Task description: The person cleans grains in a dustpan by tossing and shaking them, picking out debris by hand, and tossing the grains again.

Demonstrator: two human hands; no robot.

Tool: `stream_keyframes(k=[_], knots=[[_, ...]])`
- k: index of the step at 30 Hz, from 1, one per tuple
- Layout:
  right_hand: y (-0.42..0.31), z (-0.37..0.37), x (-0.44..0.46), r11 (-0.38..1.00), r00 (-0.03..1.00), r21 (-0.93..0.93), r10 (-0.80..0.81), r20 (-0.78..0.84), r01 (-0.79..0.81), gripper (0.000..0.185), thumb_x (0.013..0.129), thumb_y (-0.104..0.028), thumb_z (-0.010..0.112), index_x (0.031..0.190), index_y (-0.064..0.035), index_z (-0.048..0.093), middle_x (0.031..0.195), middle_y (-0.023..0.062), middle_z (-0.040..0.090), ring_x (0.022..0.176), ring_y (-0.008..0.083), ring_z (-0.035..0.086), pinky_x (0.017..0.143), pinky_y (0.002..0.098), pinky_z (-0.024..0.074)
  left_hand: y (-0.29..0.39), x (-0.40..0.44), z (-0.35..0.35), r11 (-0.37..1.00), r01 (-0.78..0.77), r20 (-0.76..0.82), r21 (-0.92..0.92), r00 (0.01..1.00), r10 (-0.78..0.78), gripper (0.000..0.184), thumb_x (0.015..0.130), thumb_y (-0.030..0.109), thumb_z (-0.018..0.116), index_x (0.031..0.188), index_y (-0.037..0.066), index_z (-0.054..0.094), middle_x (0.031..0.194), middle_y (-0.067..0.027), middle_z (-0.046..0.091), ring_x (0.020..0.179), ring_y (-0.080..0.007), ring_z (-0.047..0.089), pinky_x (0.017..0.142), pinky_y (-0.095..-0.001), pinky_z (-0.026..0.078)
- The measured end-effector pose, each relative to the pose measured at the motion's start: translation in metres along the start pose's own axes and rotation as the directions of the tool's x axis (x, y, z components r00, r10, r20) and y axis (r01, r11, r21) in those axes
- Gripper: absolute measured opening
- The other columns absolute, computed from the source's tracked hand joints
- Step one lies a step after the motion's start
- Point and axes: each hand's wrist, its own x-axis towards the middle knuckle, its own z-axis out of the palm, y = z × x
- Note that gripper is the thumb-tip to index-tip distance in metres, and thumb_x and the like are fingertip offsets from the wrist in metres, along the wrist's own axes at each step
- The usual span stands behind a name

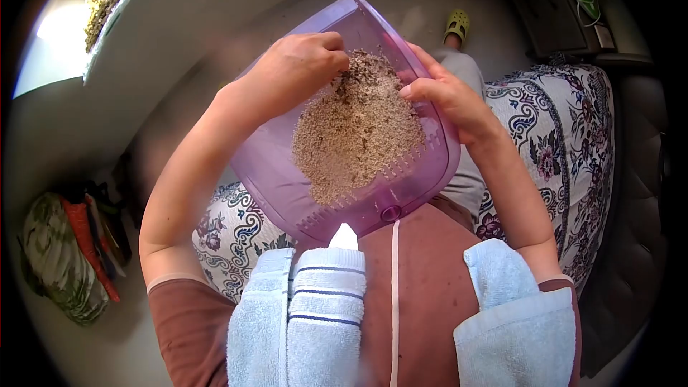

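Observation:
A purple see-through plastic tray [276, 165] is tilted in front of my chest, with a heap of pale beige grains [358, 129] in it. Darker bits lie mixed in near the heap's upper end. My left hand [308, 61] is over that end, its fingers bent together at the grains; whatever is between the fingertips is hidden. On the right side, my right hand [455, 97] grips the tray's rim, thumb on the inside and fingers partly hidden behind the wall.
Light blue towels [326, 308] hang over my brown top. Patterned fabric [545, 129] covers the seat around me. A green clog [457, 25] is on the floor ahead. Dark furniture [552, 14] stands at the upper right, and a camouflage item [61, 265] lies at the left.

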Motion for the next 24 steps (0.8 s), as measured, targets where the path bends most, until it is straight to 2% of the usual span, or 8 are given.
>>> stream_keyframes(k=[6,9,12,16,17,20,23,24], knots=[[-0.002,0.001,0.000,1.000,1.000,-0.004,0.016,0.000,-0.016,0.071,0.080,-0.001,0.057,0.146,-0.0062,0.031,0.124,0.0088,0.053,0.101,0.0119,0.056,0.090,0.0255,0.0472,-0.010,-0.008,-0.004,0.995,0.012,0.011,0.095,1.000,-0.013,0.011,0.080,0.008,0.064,0.090,0.004,0.062,0.091,-0.0069,0.058,0.082,-0.0249,0.061,0.073,-0.0356,0.052],[-0.006,0.004,-0.003,1.000,0.999,-0.017,0.026,-0.021,-0.027,0.072,0.080,-0.001,0.058,0.146,-0.0060,0.031,0.125,0.0084,0.052,0.100,0.0115,0.056,0.090,0.0251,0.0469,-0.020,-0.019,-0.012,0.999,-0.021,-0.047,0.039,0.999,0.023,0.011,0.081,0.007,0.064,0.090,0.003,0.061,0.092,-0.0073,0.058,0.081,-0.0253,0.061,0.074,-0.0358,0.052],[-0.005,0.006,-0.002,0.999,0.999,-0.046,0.025,-0.037,-0.027,0.071,0.079,-0.002,0.058,0.145,-0.0057,0.031,0.124,0.0081,0.053,0.099,0.0111,0.056,0.089,0.0248,0.0467,-0.025,-0.030,-0.020,0.999,0.042,-0.077,-0.029,0.996,-0.044,0.009,0.081,0.006,0.063,0.089,0.003,0.061,0.092,-0.0073,0.059,0.080,-0.0252,0.061,0.073,-0.0351,0.052],[-0.001,0.002,0.001,0.999,1.000,-0.031,0.021,-0.017,-0.021,0.071,0.079,-0.002,0.058,0.145,-0.0055,0.031,0.123,0.0078,0.053,0.099,0.0111,0.056,0.089,0.0247,0.0466,-0.041,-0.043,-0.020,0.985,0.171,-0.128,-0.024,0.977,-0.173,0.011,0.083,0.008,0.064,0.094,0.006,0.065,0.095,-0.0059,0.062,0.078,-0.0232,0.064,0.071,-0.0327,0.054],[-0.001,0.002,0.001,0.999,1.000,-0.034,0.020,-0.017,-0.020,0.071,0.079,-0.002,0.058,0.145,-0.0054,0.031,0.122,0.0078,0.053,0.099,0.0111,0.056,0.089,0.0248,0.0466,-0.040,-0.045,-0.021,0.986,0.167,-0.180,0.015,0.970,-0.162,0.012,0.084,0.009,0.065,0.096,0.007,0.066,0.096,-0.0049,0.063,0.077,-0.0224,0.065,0.070,-0.0320,0.054],[-0.002,0.004,0.000,0.999,1.000,-0.034,0.020,-0.021,-0.020,0.071,0.079,-0.002,0.058,0.145,-0.0054,0.031,0.122,0.0081,0.054,0.099,0.0113,0.056,0.088,0.0249,0.0472,-0.025,-0.042,-0.021,0.975,0.190,-0.251,-0.118,0.944,-0.214,0.012,0.082,0.008,0.066,0.094,0.008,0.066,0.096,-0.0046,0.062,0.080,-0.0224,0.064,0.071,-0.0324,0.054],[-0.002,0.007,-0.001,0.999,0.999,-0.033,0.028,-0.021,-0.029,0.074,0.078,-0.008,0.060,0.146,-0.0103,0.032,0.118,0.0084,0.048,0.098,0.0127,0.052,0.086,0.0248,0.0438,-0.014,-0.036,-0.014,0.999,0.042,-0.236,-0.024,0.971,-0.047,0.013,0.080,0.008,0.067,0.093,0.009,0.066,0.097,-0.0044,0.060,0.087,-0.0227,0.062,0.075,-0.0335,0.052],[-0.003,0.008,-0.001,0.999,0.999,-0.033,0.032,-0.021,-0.032,0.076,0.076,-0.010,0.062,0.146,-0.0128,0.032,0.116,0.0085,0.045,0.098,0.0134,0.050,0.086,0.0247,0.0419,-0.013,-0.034,-0.012,0.999,0.050,-0.233,-0.023,0.971,-0.054,0.013,0.080,0.008,0.068,0.093,0.010,0.065,0.097,-0.0044,0.060,0.089,-0.0229,0.061,0.077,-0.0339,0.052]])
